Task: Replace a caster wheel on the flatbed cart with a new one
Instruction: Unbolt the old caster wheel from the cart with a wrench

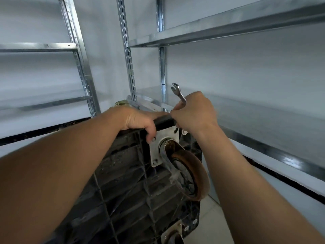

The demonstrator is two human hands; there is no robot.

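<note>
Working at the top corner now: the black ribbed plastic flatbed cart (pixel 123 182) stands on edge with its underside facing the camera, and the worn brown-tyred caster wheel (pixel 190 175) hangs just below both hands on its square steel mounting plate (pixel 164 138). The left hand (pixel 139 122) has its grip clenched over the cart's top rim, thumb curled down onto the plate's near corner. The right hand (pixel 195 111) grasps a silver open-ended spanner (pixel 179 93), whose free jaw pokes up above the fist; the working end is hidden behind the fingers, so whether it sits on a nut I cannot tell.

Judging by this, the step is loosening the plate's upper fasteners. To do it well, seat the spanner fully on the flats before pulling, keep the handle square to the bolt, and swing in short arcs, since the rim crowds the tool just beside the fist. The left grip should keep the cart braced against the turning force. A second caster (pixel 173 234) shows far below the hands. Behind the hands rise grey galvanised steel shelves (pixel 228 30). Mind the loosened hardware; it could drop behind the cart.
</note>
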